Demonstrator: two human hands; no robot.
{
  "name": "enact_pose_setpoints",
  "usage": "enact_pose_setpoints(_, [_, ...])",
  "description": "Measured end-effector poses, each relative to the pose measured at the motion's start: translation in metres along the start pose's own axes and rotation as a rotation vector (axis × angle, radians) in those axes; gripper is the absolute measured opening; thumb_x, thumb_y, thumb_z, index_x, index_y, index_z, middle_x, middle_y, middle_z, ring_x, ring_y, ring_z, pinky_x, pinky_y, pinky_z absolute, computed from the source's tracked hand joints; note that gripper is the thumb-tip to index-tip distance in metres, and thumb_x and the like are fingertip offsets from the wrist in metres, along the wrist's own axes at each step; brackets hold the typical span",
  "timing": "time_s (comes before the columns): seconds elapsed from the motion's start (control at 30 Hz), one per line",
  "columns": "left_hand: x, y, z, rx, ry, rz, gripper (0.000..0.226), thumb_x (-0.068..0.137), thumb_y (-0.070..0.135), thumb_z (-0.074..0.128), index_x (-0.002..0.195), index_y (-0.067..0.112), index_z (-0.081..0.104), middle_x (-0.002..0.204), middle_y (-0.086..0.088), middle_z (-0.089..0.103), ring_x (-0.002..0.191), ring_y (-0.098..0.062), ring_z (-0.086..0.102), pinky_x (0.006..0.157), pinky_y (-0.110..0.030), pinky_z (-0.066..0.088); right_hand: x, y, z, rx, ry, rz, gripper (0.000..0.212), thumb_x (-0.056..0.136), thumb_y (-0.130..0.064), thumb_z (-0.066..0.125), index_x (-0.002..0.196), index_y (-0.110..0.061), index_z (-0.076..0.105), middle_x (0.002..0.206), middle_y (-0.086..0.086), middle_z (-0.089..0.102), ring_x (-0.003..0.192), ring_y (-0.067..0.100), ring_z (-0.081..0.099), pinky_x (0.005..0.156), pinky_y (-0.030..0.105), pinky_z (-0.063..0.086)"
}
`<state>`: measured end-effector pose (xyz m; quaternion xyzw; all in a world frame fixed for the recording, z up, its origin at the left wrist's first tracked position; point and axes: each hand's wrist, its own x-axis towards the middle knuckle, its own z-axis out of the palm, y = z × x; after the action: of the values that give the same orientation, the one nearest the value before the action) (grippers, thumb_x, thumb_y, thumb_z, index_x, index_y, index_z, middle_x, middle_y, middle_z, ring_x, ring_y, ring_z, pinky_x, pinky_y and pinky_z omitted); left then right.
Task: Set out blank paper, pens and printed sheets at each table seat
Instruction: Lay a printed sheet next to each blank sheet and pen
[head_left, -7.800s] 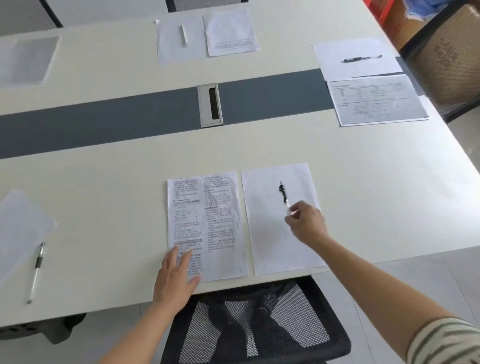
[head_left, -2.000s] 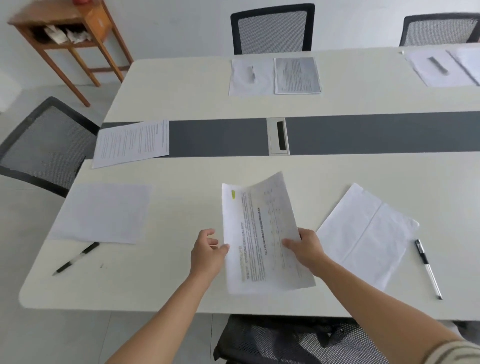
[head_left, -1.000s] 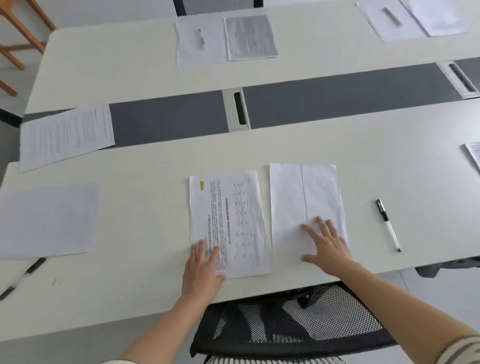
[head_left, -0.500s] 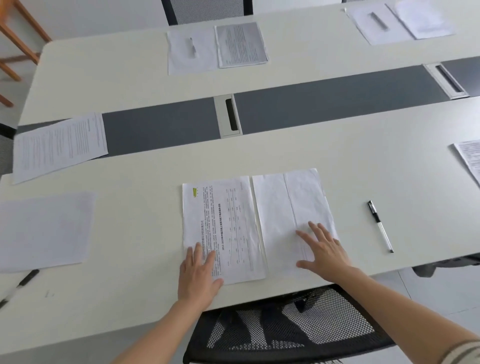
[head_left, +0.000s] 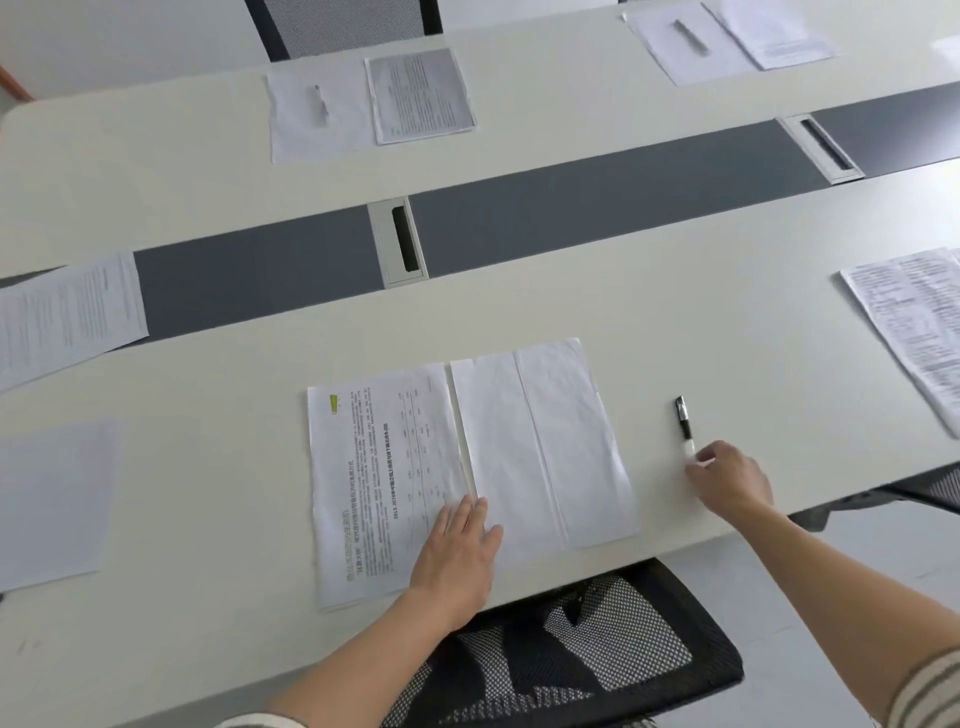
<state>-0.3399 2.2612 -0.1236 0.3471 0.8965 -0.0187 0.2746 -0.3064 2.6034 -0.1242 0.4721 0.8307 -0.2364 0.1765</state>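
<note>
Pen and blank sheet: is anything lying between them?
No. In the head view, only bare table separates the blank sheet from the pen.

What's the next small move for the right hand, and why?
Probably lift the pen and lay it on the blank paper. The right hand pinches its near end; the pen lies on bare table beside it, and the far seat's pen rests on its sheet.

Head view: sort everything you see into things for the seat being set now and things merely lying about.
Job in hand: printed sheet, blank paper, pen; left hand flat where the two sheets meet, right hand at the pen's near end.

Just there: cable port, near mesh chair, far chair.
</note>
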Motion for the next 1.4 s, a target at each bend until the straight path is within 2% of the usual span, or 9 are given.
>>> enact_pose_setpoints(0.13, [0.000,0.003,0.005,-0.007,0.010,-0.005,0.059,0.098,0.014,0.039,0.152,0.018,0.014,0.162,-0.014,-0.004,0.149,-0.030,-0.008,0.116,-0.042,-0.012,-0.022,-0.048,0.010,0.057,-0.021,-0.245,0.019,0.090,-0.028,0.060,0.107,-0.019,0.061,0.086,-0.001,0.072,0.086,0.024,0.066,0.077,0.035,0.051])
enact_pose_setpoints(0.23, [0.001,0.004,0.005,0.000,-0.003,-0.009,0.061,0.098,0.013,0.037,0.153,0.018,0.011,0.162,-0.013,-0.006,0.149,-0.029,-0.009,0.116,-0.041,-0.013,-0.050,-0.086,0.036,0.047,-0.112,-0.420,0.017,0.089,-0.026,0.061,0.104,-0.019,0.061,0.081,-0.002,0.071,0.086,0.022,0.065,0.076,0.034,0.050])
enact_pose_setpoints(0.53, [0.004,0.005,0.006,-0.034,0.009,-0.023,0.063,0.095,0.014,0.045,0.151,0.019,0.018,0.162,-0.011,-0.002,0.149,-0.029,-0.005,0.118,-0.040,-0.007,-0.053,-0.109,0.087,-0.081,-0.230,-0.424,0.024,0.087,-0.023,0.057,0.109,-0.013,0.058,0.103,0.009,0.069,0.097,0.028,0.062,0.081,0.038,0.052])
enact_pose_setpoints(0.67, [-0.001,-0.003,0.006,-0.145,0.105,-0.059,0.057,0.098,0.024,0.042,0.151,0.020,0.020,0.162,-0.010,0.003,0.149,-0.027,-0.001,0.122,-0.038,0.000,-0.052,-0.105,0.082,-0.128,-0.196,-0.460,0.042,0.088,-0.039,0.063,0.121,-0.015,0.055,0.109,0.006,0.068,0.100,0.026,0.063,0.082,0.035,0.050])
enact_pose_setpoints(0.83, [-0.024,-0.047,0.011,-0.291,0.245,-0.307,0.065,0.095,0.036,0.050,0.151,0.021,0.020,0.162,-0.011,0.002,0.150,-0.028,0.002,0.119,-0.036,0.002,-0.076,-0.105,0.072,-0.292,-0.016,-0.779,0.052,0.091,-0.042,0.059,0.138,-0.023,0.047,0.139,-0.001,0.048,0.129,0.022,0.043,0.093,0.034,0.047])
enact_pose_setpoints(1.0, [-0.059,-0.091,0.025,-0.427,0.189,-0.597,0.082,0.086,0.048,0.062,0.152,0.023,0.020,0.162,-0.014,0.002,0.149,-0.032,0.004,0.119,-0.043,0.017,-0.116,-0.122,0.097,-0.443,-0.214,-1.040,0.053,0.097,-0.035,0.050,0.147,-0.024,0.035,0.157,0.001,0.030,0.143,0.022,0.029,0.112,0.039,0.038])
enact_pose_setpoints(1.1, [-0.071,-0.096,0.036,-0.474,0.143,-0.634,0.083,0.084,0.049,0.064,0.151,0.022,0.023,0.161,-0.015,0.004,0.149,-0.031,0.003,0.119,-0.045,0.021,-0.135,-0.130,0.116,-0.468,-0.327,-1.031,0.052,0.098,-0.031,0.049,0.146,-0.019,0.035,0.156,0.000,0.032,0.140,0.021,0.032,0.102,0.035,0.045])
enact_pose_setpoints(1.23, [-0.075,-0.090,0.043,-0.501,0.146,-0.636,0.085,0.083,0.051,0.064,0.151,0.023,0.021,0.162,-0.012,-0.001,0.150,-0.028,-0.001,0.118,-0.041,0.019,-0.141,-0.135,0.134,-0.528,-0.284,-1.032,0.045,0.096,-0.028,0.050,0.137,-0.014,0.040,0.147,-0.001,0.037,0.129,0.023,0.039,0.088,0.033,0.052])
enact_pose_setpoints(1.4, [-0.079,-0.088,0.047,-0.474,0.151,-0.637,0.082,0.084,0.048,0.063,0.150,0.023,0.022,0.162,-0.013,-0.001,0.150,-0.028,0.000,0.119,-0.039,0.017,-0.135,-0.135,0.129,-0.468,-0.244,-1.031,0.048,0.095,-0.030,0.051,0.141,-0.020,0.040,0.152,-0.005,0.036,0.136,0.020,0.034,0.094,0.034,0.049])
